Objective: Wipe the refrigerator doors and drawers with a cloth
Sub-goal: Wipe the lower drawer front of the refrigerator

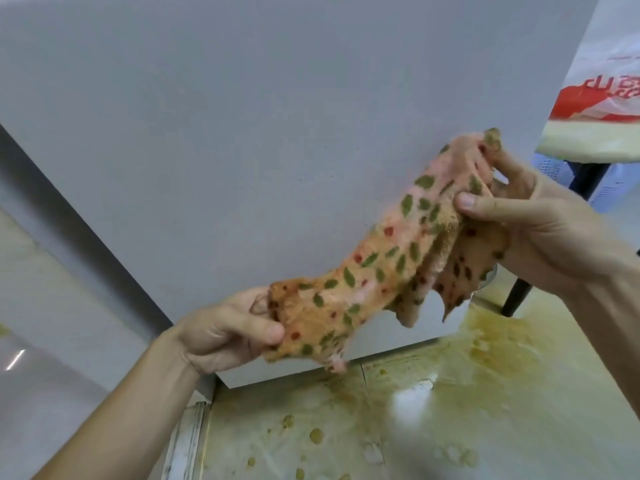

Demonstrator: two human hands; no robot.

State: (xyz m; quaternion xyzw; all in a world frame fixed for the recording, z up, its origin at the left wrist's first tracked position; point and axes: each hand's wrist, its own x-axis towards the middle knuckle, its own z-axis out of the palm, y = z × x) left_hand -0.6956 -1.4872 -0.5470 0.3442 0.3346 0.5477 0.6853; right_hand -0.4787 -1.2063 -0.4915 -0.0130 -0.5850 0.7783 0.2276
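Cloth (377, 268) btwn L hand (225, 327), R hand (540, 230)

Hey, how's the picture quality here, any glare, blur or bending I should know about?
Head view: a white glare patch sits on the stained floor; the wide lens bows the edges of the refrigerator door; the cloth between left hand and right hand is fairly sharp, while the bag at the upper right looks soft.

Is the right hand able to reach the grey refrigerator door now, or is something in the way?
Probably yes. The right hand grips the cloth close to the refrigerator door, and nothing stands between them.
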